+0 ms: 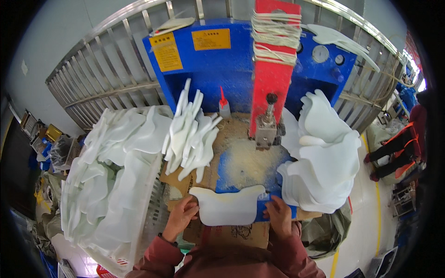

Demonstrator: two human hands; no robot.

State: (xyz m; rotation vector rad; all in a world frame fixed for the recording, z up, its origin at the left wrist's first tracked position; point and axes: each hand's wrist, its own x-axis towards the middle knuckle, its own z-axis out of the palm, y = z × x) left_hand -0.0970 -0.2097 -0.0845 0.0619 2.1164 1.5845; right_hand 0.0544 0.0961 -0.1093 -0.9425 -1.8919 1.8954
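Observation:
A thin white foam-like piece [227,208] with a wavy upper edge lies at the front of the work surface, before my body. My left hand [181,216] is at its left edge, fingertips closed against that side. Just off the right edge is my right hand [279,217], its fingers curved and apart with a narrow gap to the piece. Beyond the piece, pale dust [248,164] covers the blue work plate. Over it stands a red machine arm [273,78] wrapped with pale cord, with a metal tool head [267,132] at its lower end.
A white crate [143,222] on the left is heaped with similar white pieces. Narrow white strips [187,139] lie beside it. Stacked white pieces [320,171] stand at right. A small bottle with a red nozzle [224,106] stands before the blue machine housing [213,60]. Another person [398,148] is far right.

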